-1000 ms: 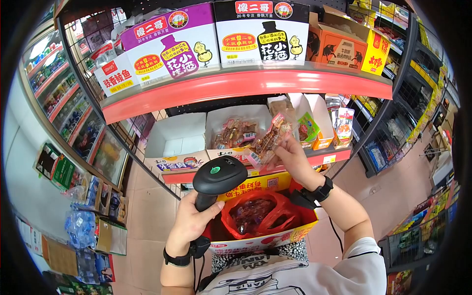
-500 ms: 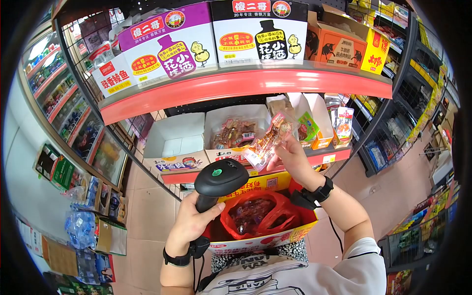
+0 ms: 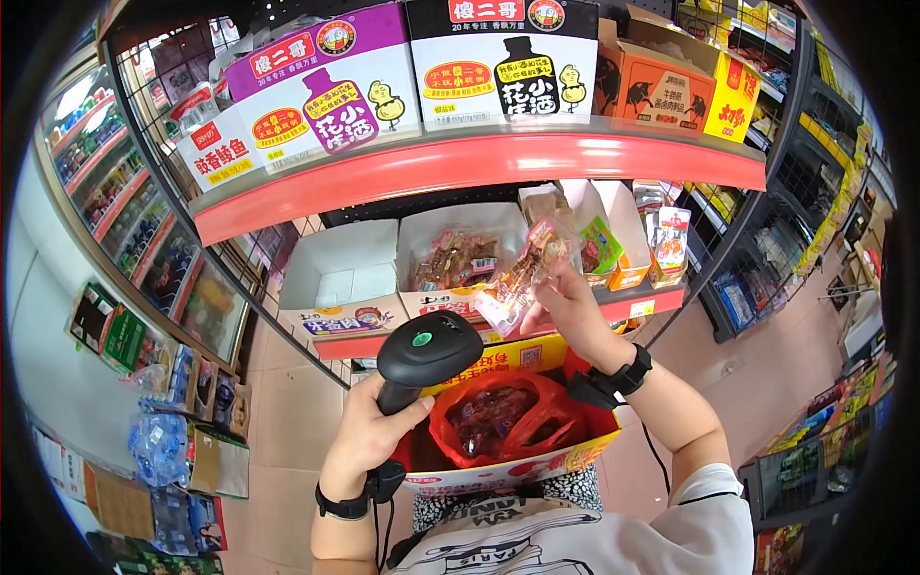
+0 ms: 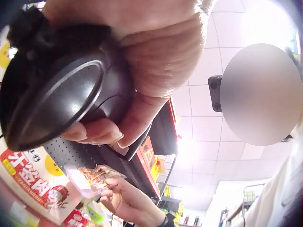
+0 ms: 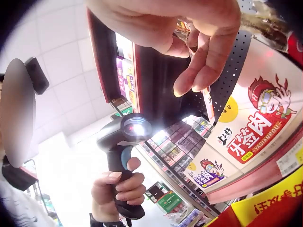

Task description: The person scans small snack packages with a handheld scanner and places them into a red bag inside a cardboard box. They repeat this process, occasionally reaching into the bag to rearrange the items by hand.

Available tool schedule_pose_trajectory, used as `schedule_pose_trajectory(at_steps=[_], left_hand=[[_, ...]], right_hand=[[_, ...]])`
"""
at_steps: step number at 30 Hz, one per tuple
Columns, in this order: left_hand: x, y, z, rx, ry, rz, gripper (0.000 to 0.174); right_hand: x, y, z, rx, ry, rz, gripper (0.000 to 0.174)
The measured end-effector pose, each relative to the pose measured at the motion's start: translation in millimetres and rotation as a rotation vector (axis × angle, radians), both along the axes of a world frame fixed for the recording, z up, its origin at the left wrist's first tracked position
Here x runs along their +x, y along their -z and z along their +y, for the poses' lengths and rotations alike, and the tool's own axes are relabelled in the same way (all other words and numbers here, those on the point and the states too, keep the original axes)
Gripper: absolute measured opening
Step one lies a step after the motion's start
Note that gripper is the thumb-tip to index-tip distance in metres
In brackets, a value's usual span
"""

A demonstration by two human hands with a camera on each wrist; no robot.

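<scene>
The left hand [image 3: 373,427] grips the handle of a black barcode scanner [image 3: 428,347], its head raised over the front of a carton. In the right wrist view the scanner [image 5: 124,135] shows a bright light in its window, and the left hand [image 5: 118,191] has its fingers wrapped round the handle. The right hand [image 3: 573,311] pinches a clear snack packet [image 3: 522,273] by its edge, in front of the shelf boxes. Similar packets [image 3: 454,259] lie in the white box [image 3: 418,232] behind. Seen from the left wrist, the right hand [image 4: 124,203] holds the packet [image 4: 92,179].
Below the hands stands a yellow and white carton [image 3: 599,443] with a red plastic bag [image 3: 553,431] inside, holding dark packets. A red-edged shelf [image 3: 498,158] with large boxes is above. An empty white box [image 3: 350,251] sits left on the lower shelf.
The packet has tilted slightly in the right hand, and its glare has shifted. The scanner has stayed in nearly the same place in the left hand.
</scene>
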State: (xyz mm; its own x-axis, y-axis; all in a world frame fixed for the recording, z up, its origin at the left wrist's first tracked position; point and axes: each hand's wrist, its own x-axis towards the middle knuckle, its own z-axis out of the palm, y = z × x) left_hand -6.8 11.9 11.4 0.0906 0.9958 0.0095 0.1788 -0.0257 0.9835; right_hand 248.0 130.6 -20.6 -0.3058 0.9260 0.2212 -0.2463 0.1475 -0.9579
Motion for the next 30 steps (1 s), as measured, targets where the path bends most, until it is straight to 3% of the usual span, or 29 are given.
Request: schedule_pose_trajectory(at_steps=[12,19,22,26,28,29,30], left_hand=[[0.0,4.5,2.3,-0.01,-0.008,-0.014,0.017],[-19.1,9.1,-0.9,-0.006,-0.114,-0.101,0.019],[-24.3,8.3,-5.2,-0.016,-0.148,-0.129,0.018],[-28.9,10.0,-9.1,-0.023,-0.164,-0.111,0.018],[-31.4,13.3,-9.3,-0.021,-0.161,-0.123,0.018],[-31.1,13.2,-9.4,-0.02,-0.159,-0.122,0.018],[-30.6,12.9,-9.7,-0.018,-0.166,-0.116,0.018]], right_hand=[[-0.6,-6.5,-1.4,-0.012,0.021,-0.038,0.016],[5.1,-30.2,25.9,0.091,0.22,-0.047,0.01],[2.4,-42.6,48.0,0.102,0.318,-0.077,0.015],[5.3,-31.9,99.7,0.098,0.333,-0.227,0.021],[0.9,-29.5,120.0,0.292,0.451,-0.531,0.025],[-5.6,-45.6,113.6,0.156,0.453,-0.766,0.036],[-11.8,-47.5,112.8,0.155,0.456,-0.767,0.036]])
